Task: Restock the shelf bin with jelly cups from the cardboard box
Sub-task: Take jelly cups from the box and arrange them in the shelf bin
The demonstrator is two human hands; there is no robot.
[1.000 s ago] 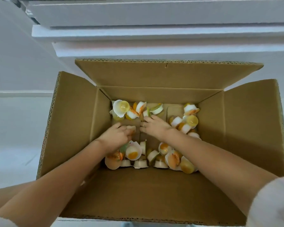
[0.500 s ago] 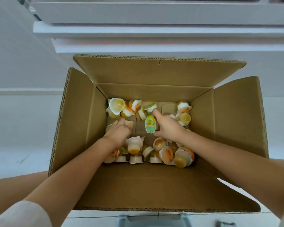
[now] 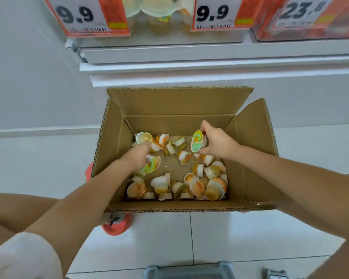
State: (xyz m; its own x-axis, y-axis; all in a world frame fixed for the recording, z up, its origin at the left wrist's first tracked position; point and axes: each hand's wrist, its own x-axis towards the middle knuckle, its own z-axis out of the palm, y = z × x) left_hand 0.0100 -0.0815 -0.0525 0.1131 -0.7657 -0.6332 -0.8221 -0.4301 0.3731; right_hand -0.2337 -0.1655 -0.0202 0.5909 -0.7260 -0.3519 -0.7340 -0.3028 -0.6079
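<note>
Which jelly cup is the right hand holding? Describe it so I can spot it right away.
Look inside the open cardboard box on the floor below the shelf. Near its far right corner the right hand pinches one jelly cup above the loose pile. It alone is raised, its green and orange lid facing the camera.

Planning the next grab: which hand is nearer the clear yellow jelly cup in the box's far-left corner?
Left. The left hand sits just below the clear yellow jelly cup; the right hand is across the cardboard box.
</note>
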